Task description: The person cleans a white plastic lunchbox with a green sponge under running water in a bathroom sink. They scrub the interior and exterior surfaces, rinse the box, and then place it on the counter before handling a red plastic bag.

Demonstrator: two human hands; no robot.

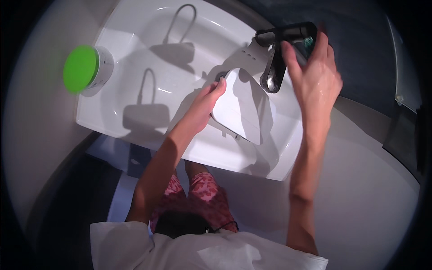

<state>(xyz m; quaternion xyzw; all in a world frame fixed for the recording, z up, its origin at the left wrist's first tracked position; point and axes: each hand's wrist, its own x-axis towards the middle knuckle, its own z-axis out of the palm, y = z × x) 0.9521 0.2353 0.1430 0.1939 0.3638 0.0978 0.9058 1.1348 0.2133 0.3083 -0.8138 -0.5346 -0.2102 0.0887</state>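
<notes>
My left hand (208,104) grips the rounded edge of a white flat panel (241,108), thumb on its upper face. The panel is tilted over the white washbasin (216,145), and its underside is hidden. To the right, my wet-looking right hand (315,81) reaches past the black faucet (274,67), thumb and forefinger spread. Between those fingers shows a small teal-green thing (308,43), close to a dark shape. Whether the hand holds either of them is unclear. A dark drain (221,76) is partly covered by the panel and my left thumb.
A white tub with a bright green lid (81,69) stands at the basin's left corner, by the wall. Behind the faucet is a dark wall surface (357,60). A pale-edged panel (395,64) stands at the far right. Shadows fall across the bowl.
</notes>
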